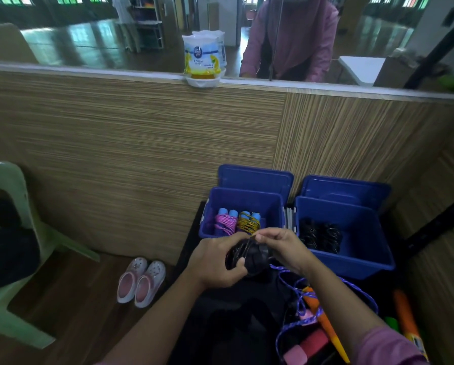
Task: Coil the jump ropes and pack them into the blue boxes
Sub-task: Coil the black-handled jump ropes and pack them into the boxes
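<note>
My left hand (215,262) grips a coiled black jump rope (249,256) in front of the two blue boxes. My right hand (281,246) pinches the top of the same coil with its fingertips. The left blue box (273,204) holds a pink-wrapped rope (224,223) and a yellow-and-blue-wrapped rope (248,222), both with light blue handles. The right blue box (365,248) holds black coiled ropes (320,237). A loose purple rope (299,304) with orange and pink handles lies below my right arm.
Blue lids (254,177) lean behind the boxes against a wood-patterned wall. A pale green plastic chair (7,233) stands at the left, pink-and-white shoes (141,281) on the floor beside it. An air freshener (203,61) sits on the ledge under a mirror.
</note>
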`<state>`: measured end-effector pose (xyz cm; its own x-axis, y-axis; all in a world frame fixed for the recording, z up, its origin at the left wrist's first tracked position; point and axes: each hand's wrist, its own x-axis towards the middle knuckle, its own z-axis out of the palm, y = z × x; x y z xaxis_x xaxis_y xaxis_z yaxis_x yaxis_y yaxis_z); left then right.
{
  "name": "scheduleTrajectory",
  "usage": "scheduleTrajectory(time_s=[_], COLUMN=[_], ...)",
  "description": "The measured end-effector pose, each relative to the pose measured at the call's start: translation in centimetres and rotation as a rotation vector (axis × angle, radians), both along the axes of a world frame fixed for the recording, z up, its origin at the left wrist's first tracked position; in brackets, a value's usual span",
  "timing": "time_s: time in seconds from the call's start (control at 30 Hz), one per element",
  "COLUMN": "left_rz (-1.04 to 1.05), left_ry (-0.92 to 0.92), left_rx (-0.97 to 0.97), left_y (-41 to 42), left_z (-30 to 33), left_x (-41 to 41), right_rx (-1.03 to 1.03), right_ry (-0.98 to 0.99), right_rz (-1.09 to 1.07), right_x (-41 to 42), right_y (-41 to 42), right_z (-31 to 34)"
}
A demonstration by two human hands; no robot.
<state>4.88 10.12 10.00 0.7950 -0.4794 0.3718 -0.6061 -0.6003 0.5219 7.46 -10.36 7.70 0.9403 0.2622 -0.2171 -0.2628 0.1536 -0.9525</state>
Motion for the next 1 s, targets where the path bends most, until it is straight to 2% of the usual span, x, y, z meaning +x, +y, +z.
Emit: scheduleTrajectory(time_s=[0.13,0.27,0.37,0.57,0.7,0.77,0.87,1.0], left_rz=[-0.081,-0.051,-0.104,-0.171,-0.142,-0.070,-0.006,0.235], left_ry=[-0.037,0.000,0.003,-0.042,-0.004,-0.013,0.020,0.252], left_rx=[0.130,0.183,0.212,0.299,0.212,0.197,0.184,-0.068], left_y=[-0.2,-0.1,-0.4,-0.8,-1.2,-1.7,-2.6,-3.9], left_z=[0.7,1.0,1.5,0.7,-0.2,-0.4,-1.1,-2.1], left_x=[-0.1,-0.3,-0.2,-0.1,-0.3,-0.2,0.3,0.9], right_rx=[-0.101,-0.264,-0.299,-0.277,-0.217,-0.199,-0.206,-0.068], right_ry=[-0.021,-0.102,-0.138,-0.037,0.095,0.171,0.158,0.184], right_rz=[0.087,0.146,0.208,0.288,0.321,0.256,0.037,-0.118], right_x=[0.1,0.4,0.5,1.1,1.4,1.4,1.6,1.2], right_y=[-0.6,-0.8,-0.8,-0.9,-0.9,-0.8,-0.9,-1.0], right_z=[-0.2,0.9,1.5,1.0,0.8,1.0,1.3,0.7])
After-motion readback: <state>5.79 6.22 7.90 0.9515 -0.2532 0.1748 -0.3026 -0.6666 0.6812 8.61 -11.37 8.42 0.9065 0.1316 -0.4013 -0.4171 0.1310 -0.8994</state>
